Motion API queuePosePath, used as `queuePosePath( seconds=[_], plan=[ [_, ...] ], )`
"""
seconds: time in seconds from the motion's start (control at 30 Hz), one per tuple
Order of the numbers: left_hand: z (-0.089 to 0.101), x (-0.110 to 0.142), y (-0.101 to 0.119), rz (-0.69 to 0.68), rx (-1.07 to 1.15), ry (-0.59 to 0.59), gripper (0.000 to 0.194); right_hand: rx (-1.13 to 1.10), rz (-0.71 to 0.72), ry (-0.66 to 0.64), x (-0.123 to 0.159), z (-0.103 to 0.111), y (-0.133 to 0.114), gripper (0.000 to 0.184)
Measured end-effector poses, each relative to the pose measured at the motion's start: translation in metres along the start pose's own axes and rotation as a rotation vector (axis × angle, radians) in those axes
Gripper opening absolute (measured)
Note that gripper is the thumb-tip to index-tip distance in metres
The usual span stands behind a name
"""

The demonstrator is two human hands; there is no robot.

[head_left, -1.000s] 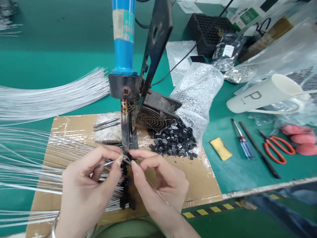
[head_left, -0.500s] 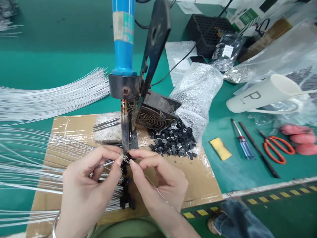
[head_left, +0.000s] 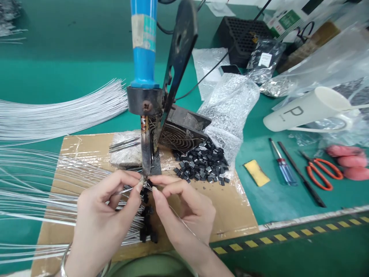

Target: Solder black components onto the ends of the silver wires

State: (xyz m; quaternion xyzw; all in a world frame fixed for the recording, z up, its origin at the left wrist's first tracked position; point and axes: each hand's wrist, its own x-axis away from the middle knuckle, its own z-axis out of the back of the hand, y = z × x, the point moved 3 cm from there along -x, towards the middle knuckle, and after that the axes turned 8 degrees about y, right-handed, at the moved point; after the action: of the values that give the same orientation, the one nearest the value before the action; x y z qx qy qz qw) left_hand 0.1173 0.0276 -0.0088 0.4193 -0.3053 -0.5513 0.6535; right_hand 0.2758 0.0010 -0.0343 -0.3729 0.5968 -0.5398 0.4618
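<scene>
My left hand [head_left: 105,215] and my right hand [head_left: 184,211] meet under the tip of a blue-handled soldering iron [head_left: 144,77] that stands clamped upright in a black holder. The left fingers pinch a thin silver wire [head_left: 127,189] at the tip. A fine solder wire [head_left: 178,217] is pinched in the right fingers and runs back over that hand. A small black part sits between the fingertips at the iron's tip. Several finished black parts on wires [head_left: 147,227] lie below on the cardboard sheet [head_left: 230,207].
A heap of small black parts [head_left: 203,163] lies by bubble wrap [head_left: 230,107]. Bundles of silver wires [head_left: 52,115] fan out on the left. Tweezers [head_left: 123,144], a yellow sponge [head_left: 256,173], a screwdriver [head_left: 282,163], orange scissors [head_left: 323,173] and a white cup [head_left: 308,109] lie around.
Both hands stay pinched at the iron's tip. A person's blue-clad limb that passed below the table edge at lower right has gone from view.
</scene>
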Motion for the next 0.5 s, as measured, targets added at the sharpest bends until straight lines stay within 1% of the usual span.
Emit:
queuePosePath(
  seconds=[0.03, 0.1, 0.2, 0.27, 0.33, 0.4, 0.43, 0.47, 0.5],
  plan=[
    [0.001, 0.001, -0.001, 0.004, -0.006, -0.009, 0.011, -0.015, -0.010, 0.001, 0.000, 0.001, 0.001, 0.020],
    [0.004, 0.004, -0.006, 0.012, -0.034, -0.019, 0.012, -0.019, -0.041, 0.054, -0.001, 0.006, 0.003, 0.016],
    [0.010, 0.005, -0.016, -0.005, -0.100, -0.034, 0.011, 0.022, -0.082, 0.231, -0.005, 0.026, 0.011, 0.009],
    [0.014, 0.005, -0.023, -0.048, -0.152, -0.046, 0.010, -0.037, -0.072, 0.323, -0.009, 0.043, 0.018, 0.023],
    [0.017, 0.005, -0.029, -0.115, -0.201, -0.054, 0.008, -0.141, -0.107, 0.384, -0.011, 0.061, 0.026, 0.030],
    [0.022, 0.006, -0.033, -0.177, -0.228, -0.058, 0.006, -0.180, -0.134, 0.456, -0.013, 0.078, 0.035, 0.041],
    [0.025, 0.006, -0.034, -0.190, -0.231, -0.054, 0.006, -0.180, -0.140, 0.503, -0.014, 0.086, 0.038, 0.045],
    [0.029, 0.006, -0.035, -0.197, -0.231, -0.045, 0.008, -0.175, -0.147, 0.520, -0.014, 0.092, 0.041, 0.046],
    [0.035, 0.005, -0.035, -0.197, -0.229, -0.028, 0.008, -0.181, -0.148, 0.507, -0.015, 0.097, 0.044, 0.045]
  ],
)
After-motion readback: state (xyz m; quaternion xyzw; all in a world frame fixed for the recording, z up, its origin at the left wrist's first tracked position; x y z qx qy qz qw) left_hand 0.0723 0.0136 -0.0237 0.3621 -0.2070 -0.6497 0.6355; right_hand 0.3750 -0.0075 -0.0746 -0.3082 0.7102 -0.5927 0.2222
